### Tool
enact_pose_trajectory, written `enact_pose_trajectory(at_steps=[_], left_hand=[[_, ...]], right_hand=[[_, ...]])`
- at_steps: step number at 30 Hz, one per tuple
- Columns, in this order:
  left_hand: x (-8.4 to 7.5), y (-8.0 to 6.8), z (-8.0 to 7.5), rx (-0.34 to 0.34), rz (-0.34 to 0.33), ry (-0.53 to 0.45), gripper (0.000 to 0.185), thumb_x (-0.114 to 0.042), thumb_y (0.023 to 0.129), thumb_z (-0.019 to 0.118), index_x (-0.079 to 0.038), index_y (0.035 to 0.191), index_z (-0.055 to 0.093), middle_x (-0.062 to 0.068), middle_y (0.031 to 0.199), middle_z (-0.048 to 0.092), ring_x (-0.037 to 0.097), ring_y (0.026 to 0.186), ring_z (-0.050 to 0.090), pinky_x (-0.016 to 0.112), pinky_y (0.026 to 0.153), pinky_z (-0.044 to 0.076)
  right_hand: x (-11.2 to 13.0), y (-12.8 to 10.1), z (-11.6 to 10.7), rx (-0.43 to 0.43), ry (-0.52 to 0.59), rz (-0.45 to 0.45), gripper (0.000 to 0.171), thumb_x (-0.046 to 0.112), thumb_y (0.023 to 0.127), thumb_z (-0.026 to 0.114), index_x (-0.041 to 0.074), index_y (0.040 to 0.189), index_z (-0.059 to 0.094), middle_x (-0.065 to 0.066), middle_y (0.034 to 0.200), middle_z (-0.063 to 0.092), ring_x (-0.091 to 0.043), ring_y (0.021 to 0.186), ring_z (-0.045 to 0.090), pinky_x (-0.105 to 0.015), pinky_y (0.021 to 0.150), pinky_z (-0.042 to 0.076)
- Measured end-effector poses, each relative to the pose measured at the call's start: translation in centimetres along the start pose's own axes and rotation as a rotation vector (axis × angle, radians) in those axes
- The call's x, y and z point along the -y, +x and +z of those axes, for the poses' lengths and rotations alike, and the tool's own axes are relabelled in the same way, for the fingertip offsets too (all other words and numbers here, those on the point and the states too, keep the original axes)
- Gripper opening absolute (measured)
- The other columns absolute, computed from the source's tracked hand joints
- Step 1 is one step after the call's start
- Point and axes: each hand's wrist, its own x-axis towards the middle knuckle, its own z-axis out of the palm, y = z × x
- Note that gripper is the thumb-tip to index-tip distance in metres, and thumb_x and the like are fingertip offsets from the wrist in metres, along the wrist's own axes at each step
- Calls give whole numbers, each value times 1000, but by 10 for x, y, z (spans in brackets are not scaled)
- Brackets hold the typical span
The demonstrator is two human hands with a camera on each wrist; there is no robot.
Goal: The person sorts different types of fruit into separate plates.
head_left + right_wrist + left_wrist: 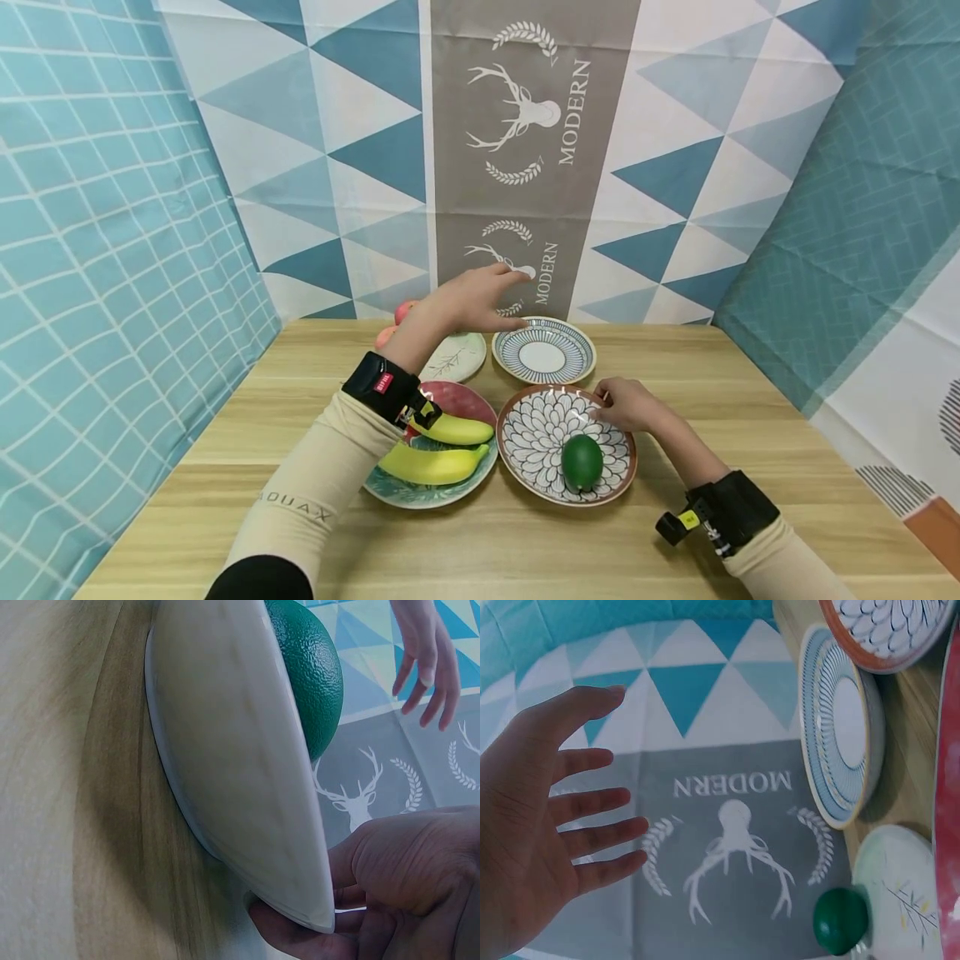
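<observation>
The head view is showing all four plates on the light wooden table (750, 433), which neither wrist view is managing. The right hand (626, 404) is pinching the rim of the brown-rimmed plate with a blue petal pattern (540, 417) at its 1 o'clock edge. The right wrist view is adding what the head view is hiding: fingers (300, 941) are curling under the plate's pale underside (225, 765) while the thumb side is sitting above the rim. The dark green, pebbly, egg-shaped avocado (582, 462) is lying in this plate toward 5 o'clock of its centre, its long axis running roughly 12 to 6, the narrower end looking to point toward 12.

The left hand (472, 300) is hovering with fingers spread and holding nothing, above the far plates; the left wrist view is showing the open palm (532, 825) against the grey deer-print backdrop (735, 847). The round plate with blue radial stripes (544, 350) is sitting bare at 12 o'clock of the petal plate. The white plate with a leaf sprig (457, 357) is lying beside it at 9 o'clock. The pink and teal plate (420, 493) is carrying two yellow bananas (435, 462), lying about 9 to 3. Two pink-red fruits (393, 325) are peeking out behind the left wrist.
</observation>
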Motion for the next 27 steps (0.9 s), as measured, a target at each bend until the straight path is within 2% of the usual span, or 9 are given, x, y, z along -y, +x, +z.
enact_pose_trajectory(at_steps=[5,10,18,22,27], left_hand=[[18,6,8,-25,-19,-11,72,-47,95,74,-16,156,50,15,150,53,34,133,57,47,112,46],[39,10,18,-40,-68,-49,72,-45,95,75,-12,155,51,16,153,52,35,139,53,48,116,42],[76,10,43,-80,-132,-76,70,-42,98,72,-10,157,49,18,153,51,35,142,49,48,119,39],[90,6,53,-75,-195,-87,70,-41,99,72,-7,156,49,20,151,52,37,140,50,50,117,40],[101,5,61,-57,-236,-68,69,-43,99,69,-6,155,51,20,153,51,37,142,49,51,118,40]], right_hand=[[-1,-1,0,-1,1,9,17,14,97,77,1,98,65,-8,87,64,-22,81,60,-35,67,51],[-2,-1,-1,-3,-3,6,17,14,97,77,2,97,65,-8,87,64,-23,81,59,-35,68,51],[-4,1,2,2,14,10,15,13,96,77,2,97,66,-8,86,64,-22,81,60,-33,67,51],[-5,1,4,1,13,-2,16,13,96,77,2,98,66,-7,86,64,-22,81,59,-34,68,51],[-6,1,4,-34,-20,-17,17,14,94,79,2,97,67,-7,87,65,-22,82,60,-36,72,52]])
